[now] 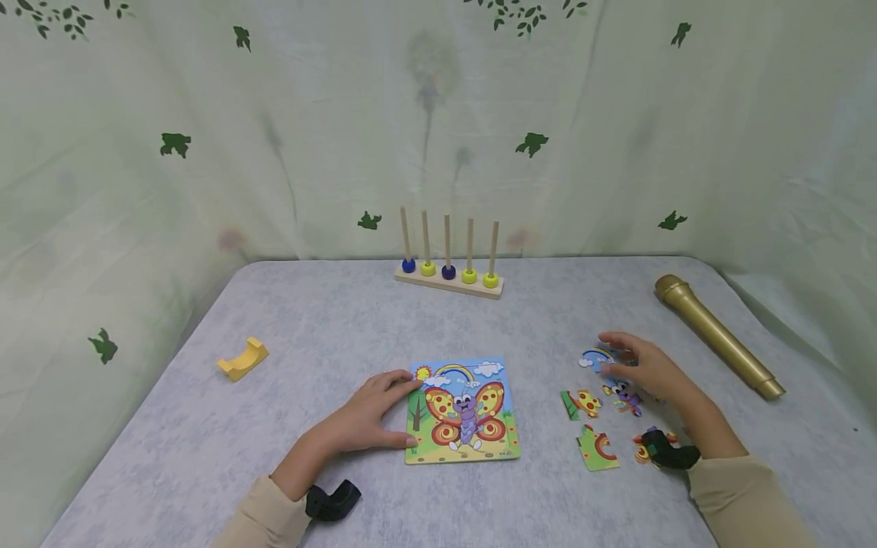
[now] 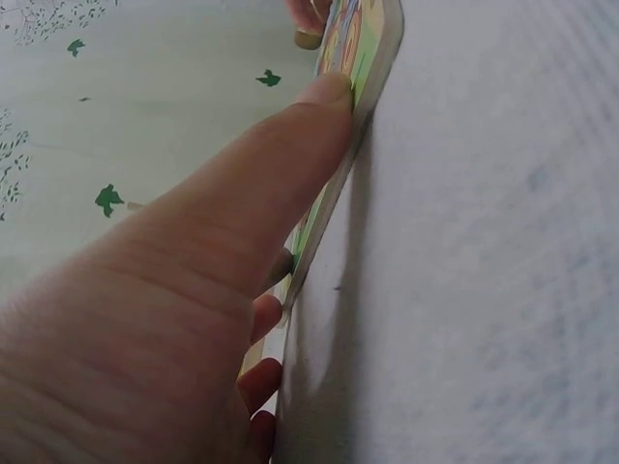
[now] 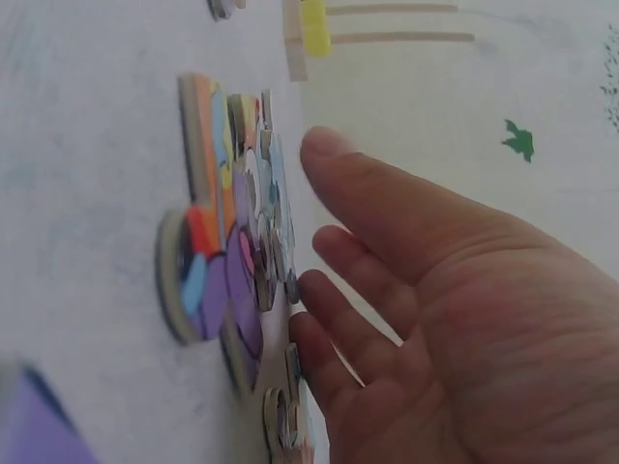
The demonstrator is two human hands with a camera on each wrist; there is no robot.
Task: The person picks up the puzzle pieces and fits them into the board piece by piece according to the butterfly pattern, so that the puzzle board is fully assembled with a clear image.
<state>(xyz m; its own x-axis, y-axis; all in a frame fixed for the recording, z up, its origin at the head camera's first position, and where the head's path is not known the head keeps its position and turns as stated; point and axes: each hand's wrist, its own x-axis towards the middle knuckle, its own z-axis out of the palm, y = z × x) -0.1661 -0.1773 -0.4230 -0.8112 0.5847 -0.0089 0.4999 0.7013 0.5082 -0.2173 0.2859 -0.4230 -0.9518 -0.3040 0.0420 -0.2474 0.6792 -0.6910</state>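
My spread left hand rests on the butterfly puzzle board at nine o'clock; my right hand — fingers apart — should pinch the two-o'clock rainbow piece by its edges.

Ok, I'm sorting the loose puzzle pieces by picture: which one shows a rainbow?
The blue-sky piece beside the right hand, just beyond the red-and-yellow wing piece. Its rainbow arc sets it apart; in the head view, no other visibly has one.

Pale leaf-print backdrop, probably fabric, behind a mottled grey table
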